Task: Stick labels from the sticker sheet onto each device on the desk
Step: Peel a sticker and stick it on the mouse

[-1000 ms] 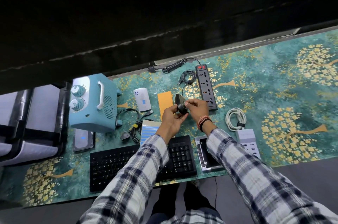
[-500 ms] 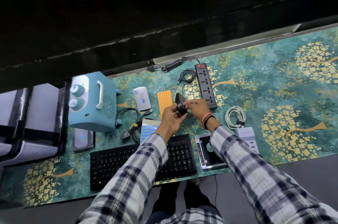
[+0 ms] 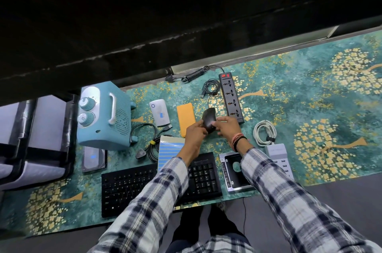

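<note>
Holding the mouse (image 3: 208,120) raised off the counter (image 3: 310,108), just left of the power strip (image 3: 231,97): left hand (image 3: 195,134) fingers (image 3: 198,125) closed around it, probably steadying; right hand (image 3: 227,128) fingers (image 3: 217,122) press its surface, likely seating a label. Sticker sheet (image 3: 170,151) lies below-left of the strip.

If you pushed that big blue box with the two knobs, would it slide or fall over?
The blue heater would probably slide, not tip: it lies flat on the patterned mat, looking broad and bulky. It likely feels fairly heavy. Its white handle suggests lifting it is easier than pushing.
</note>
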